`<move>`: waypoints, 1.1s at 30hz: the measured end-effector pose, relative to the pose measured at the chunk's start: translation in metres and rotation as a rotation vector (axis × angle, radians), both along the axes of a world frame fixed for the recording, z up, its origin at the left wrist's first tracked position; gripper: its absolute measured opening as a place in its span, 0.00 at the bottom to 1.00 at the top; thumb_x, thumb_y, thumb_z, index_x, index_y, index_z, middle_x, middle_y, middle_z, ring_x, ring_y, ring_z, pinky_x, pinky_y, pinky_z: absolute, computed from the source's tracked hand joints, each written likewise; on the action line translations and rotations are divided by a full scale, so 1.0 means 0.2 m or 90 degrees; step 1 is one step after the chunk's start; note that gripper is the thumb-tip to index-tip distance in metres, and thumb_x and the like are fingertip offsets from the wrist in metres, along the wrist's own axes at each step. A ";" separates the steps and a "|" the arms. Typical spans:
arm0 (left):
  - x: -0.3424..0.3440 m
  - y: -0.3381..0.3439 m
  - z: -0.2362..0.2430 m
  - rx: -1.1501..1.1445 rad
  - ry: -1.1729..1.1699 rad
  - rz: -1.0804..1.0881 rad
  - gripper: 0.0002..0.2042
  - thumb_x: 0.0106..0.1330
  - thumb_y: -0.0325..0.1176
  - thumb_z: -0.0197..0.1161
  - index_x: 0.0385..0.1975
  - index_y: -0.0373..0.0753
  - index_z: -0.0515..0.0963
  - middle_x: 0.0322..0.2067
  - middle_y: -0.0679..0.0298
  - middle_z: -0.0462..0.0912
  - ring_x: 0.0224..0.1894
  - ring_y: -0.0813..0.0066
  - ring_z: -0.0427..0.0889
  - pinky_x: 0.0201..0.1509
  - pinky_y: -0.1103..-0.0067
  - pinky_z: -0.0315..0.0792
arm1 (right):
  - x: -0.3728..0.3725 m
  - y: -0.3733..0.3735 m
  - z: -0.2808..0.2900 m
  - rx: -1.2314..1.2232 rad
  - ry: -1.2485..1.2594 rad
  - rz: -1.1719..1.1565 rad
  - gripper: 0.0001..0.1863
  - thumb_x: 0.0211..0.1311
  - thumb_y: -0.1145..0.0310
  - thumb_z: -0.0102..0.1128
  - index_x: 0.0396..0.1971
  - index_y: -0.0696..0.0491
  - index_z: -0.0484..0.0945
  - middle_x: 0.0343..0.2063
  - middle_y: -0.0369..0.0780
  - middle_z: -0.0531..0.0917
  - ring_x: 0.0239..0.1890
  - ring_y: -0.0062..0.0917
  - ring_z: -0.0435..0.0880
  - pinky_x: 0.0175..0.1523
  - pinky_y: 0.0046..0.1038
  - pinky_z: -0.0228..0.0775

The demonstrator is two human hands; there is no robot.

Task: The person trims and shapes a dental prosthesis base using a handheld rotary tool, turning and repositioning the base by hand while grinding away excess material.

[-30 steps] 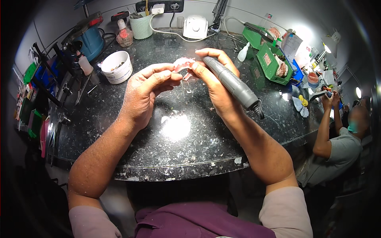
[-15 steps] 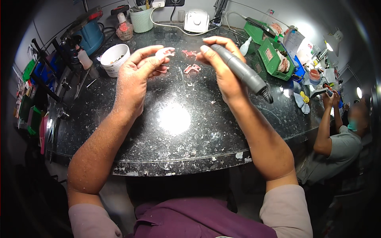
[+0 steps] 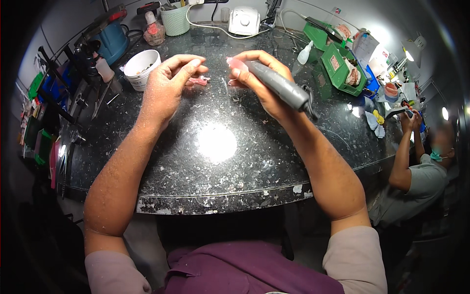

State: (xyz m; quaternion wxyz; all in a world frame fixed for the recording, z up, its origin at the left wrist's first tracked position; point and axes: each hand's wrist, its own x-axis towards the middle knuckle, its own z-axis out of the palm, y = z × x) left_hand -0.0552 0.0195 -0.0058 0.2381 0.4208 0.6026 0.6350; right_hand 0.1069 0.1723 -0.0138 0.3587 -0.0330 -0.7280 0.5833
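My right hand [image 3: 262, 81] is closed around a grey rotary handpiece [image 3: 284, 89], whose body slants back over my wrist. The same hand's fingertips pinch a small pink dental piece [image 3: 237, 64]. To its left, my left hand [image 3: 166, 83] hovers over the black speckled bench [image 3: 215, 196] with fingers loosely curled and apart. Another small pink piece [image 3: 199, 80] lies on the bench right at its thumb tip; I cannot tell whether they touch.
A white bowl [image 3: 141, 64] stands left of my left hand, with a blue container [image 3: 112, 38], a mint cup [image 3: 175, 19] and a white control box [image 3: 245, 20] behind. Green trays [image 3: 342, 68] sit at the right. Another person [image 3: 421, 171] works at far right.
Both hands have parted and dropped lower in view. The pink piece that they held together now sits in my right fingertips, and the left hand has let go.
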 end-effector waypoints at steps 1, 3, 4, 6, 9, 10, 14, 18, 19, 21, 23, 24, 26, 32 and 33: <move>-0.05 0.00 -0.03 -0.001 0.002 0.001 0.16 0.68 0.41 0.62 0.49 0.37 0.80 0.43 0.61 0.85 0.46 0.76 0.82 0.49 0.79 0.74 | -0.01 0.02 -0.01 -0.032 -0.015 0.004 0.12 0.66 0.66 0.62 0.42 0.58 0.79 0.32 0.38 0.85 0.36 0.18 0.84 0.42 0.20 0.79; -0.11 0.00 -0.07 -0.070 0.521 0.206 0.17 0.65 0.39 0.64 0.49 0.34 0.80 0.44 0.56 0.84 0.51 0.66 0.80 0.55 0.70 0.72 | -0.01 0.06 -0.03 -0.001 -0.033 0.006 0.13 0.65 0.66 0.64 0.42 0.59 0.79 0.33 0.39 0.85 0.36 0.19 0.85 0.43 0.21 0.79; -0.11 0.00 -0.09 -0.119 0.500 0.199 0.18 0.62 0.38 0.66 0.48 0.34 0.80 0.45 0.52 0.83 0.54 0.59 0.78 0.57 0.65 0.69 | 0.01 0.07 -0.03 -0.002 -0.033 0.003 0.13 0.65 0.66 0.64 0.42 0.59 0.79 0.33 0.39 0.85 0.36 0.19 0.85 0.43 0.21 0.79; -0.10 0.00 -0.09 -0.179 0.528 0.179 0.18 0.62 0.36 0.66 0.50 0.35 0.79 0.45 0.53 0.83 0.51 0.62 0.79 0.57 0.69 0.70 | 0.03 0.08 -0.03 0.134 -0.071 -0.089 0.13 0.62 0.66 0.67 0.43 0.56 0.79 0.34 0.40 0.85 0.37 0.20 0.85 0.44 0.23 0.79; -0.07 -0.01 -0.05 -0.259 0.464 0.138 0.16 0.61 0.32 0.66 0.47 0.36 0.80 0.40 0.58 0.84 0.43 0.70 0.81 0.53 0.74 0.72 | 0.04 0.07 -0.01 0.137 -0.102 -0.207 0.15 0.62 0.67 0.67 0.46 0.56 0.78 0.37 0.41 0.84 0.39 0.22 0.84 0.45 0.22 0.77; -0.07 -0.01 -0.05 -0.228 0.433 0.150 0.13 0.61 0.31 0.66 0.44 0.35 0.79 0.37 0.60 0.83 0.40 0.73 0.80 0.49 0.76 0.73 | 0.04 0.09 -0.01 0.140 -0.071 -0.227 0.15 0.61 0.67 0.68 0.47 0.53 0.79 0.37 0.41 0.84 0.42 0.21 0.83 0.46 0.22 0.76; -0.10 0.00 -0.10 -0.040 0.164 0.106 0.09 0.63 0.30 0.65 0.38 0.35 0.74 0.29 0.66 0.78 0.34 0.82 0.78 0.41 0.83 0.72 | 0.03 0.13 -0.01 0.129 0.015 -0.245 0.13 0.63 0.70 0.65 0.46 0.54 0.77 0.36 0.40 0.85 0.39 0.20 0.83 0.44 0.22 0.75; -0.04 0.02 -0.06 -0.003 0.004 0.080 0.12 0.66 0.31 0.65 0.45 0.36 0.72 0.33 0.64 0.79 0.33 0.83 0.77 0.41 0.83 0.72 | 0.03 0.16 -0.02 0.129 0.021 -0.270 0.13 0.63 0.69 0.65 0.46 0.53 0.78 0.32 0.37 0.84 0.37 0.17 0.82 0.44 0.21 0.74; -0.02 0.02 -0.05 -0.003 0.003 0.080 0.12 0.66 0.31 0.65 0.45 0.36 0.72 0.33 0.64 0.79 0.33 0.83 0.77 0.41 0.83 0.72 | 0.03 0.16 -0.02 0.129 0.020 -0.270 0.13 0.63 0.69 0.65 0.46 0.53 0.78 0.32 0.37 0.84 0.37 0.17 0.82 0.44 0.21 0.74; 0.02 0.01 -0.04 0.052 -0.057 0.062 0.15 0.67 0.33 0.64 0.51 0.37 0.74 0.36 0.65 0.80 0.35 0.83 0.76 0.43 0.83 0.72 | 0.02 0.14 -0.02 0.120 0.022 -0.225 0.13 0.62 0.69 0.66 0.46 0.52 0.78 0.32 0.36 0.84 0.37 0.16 0.82 0.44 0.20 0.74; -0.01 0.00 -0.04 0.045 -0.046 0.043 0.17 0.68 0.34 0.64 0.54 0.38 0.75 0.39 0.66 0.80 0.36 0.83 0.75 0.43 0.83 0.71 | 0.01 0.12 -0.04 0.106 -0.004 -0.173 0.14 0.59 0.69 0.68 0.44 0.52 0.77 0.32 0.37 0.84 0.35 0.16 0.82 0.42 0.21 0.75; -0.01 0.01 -0.05 0.041 -0.036 0.017 0.18 0.68 0.35 0.63 0.56 0.39 0.75 0.41 0.67 0.80 0.37 0.83 0.75 0.44 0.83 0.71 | 0.01 0.11 -0.05 0.093 -0.041 -0.160 0.15 0.58 0.69 0.69 0.44 0.52 0.77 0.32 0.37 0.84 0.34 0.17 0.82 0.40 0.21 0.75; 0.01 0.01 -0.06 0.028 -0.039 0.019 0.17 0.69 0.35 0.62 0.55 0.39 0.76 0.41 0.67 0.80 0.37 0.83 0.74 0.44 0.83 0.71 | -0.01 0.08 -0.06 0.176 -0.144 -0.206 0.18 0.53 0.71 0.72 0.43 0.50 0.76 0.32 0.37 0.84 0.31 0.20 0.83 0.34 0.22 0.77; 0.02 0.02 -0.09 0.012 -0.139 -0.026 0.17 0.69 0.36 0.61 0.53 0.33 0.77 0.40 0.66 0.80 0.37 0.81 0.76 0.47 0.81 0.73 | -0.05 0.12 -0.08 0.222 -0.160 -0.226 0.16 0.55 0.71 0.69 0.44 0.52 0.76 0.33 0.39 0.85 0.34 0.22 0.84 0.38 0.23 0.77; 0.02 0.02 -0.08 0.014 -0.137 -0.027 0.17 0.69 0.36 0.61 0.53 0.33 0.77 0.40 0.66 0.80 0.37 0.81 0.76 0.47 0.81 0.73 | -0.05 0.13 -0.09 0.203 -0.137 -0.222 0.22 0.53 0.65 0.74 0.45 0.52 0.75 0.34 0.37 0.85 0.34 0.21 0.83 0.40 0.24 0.76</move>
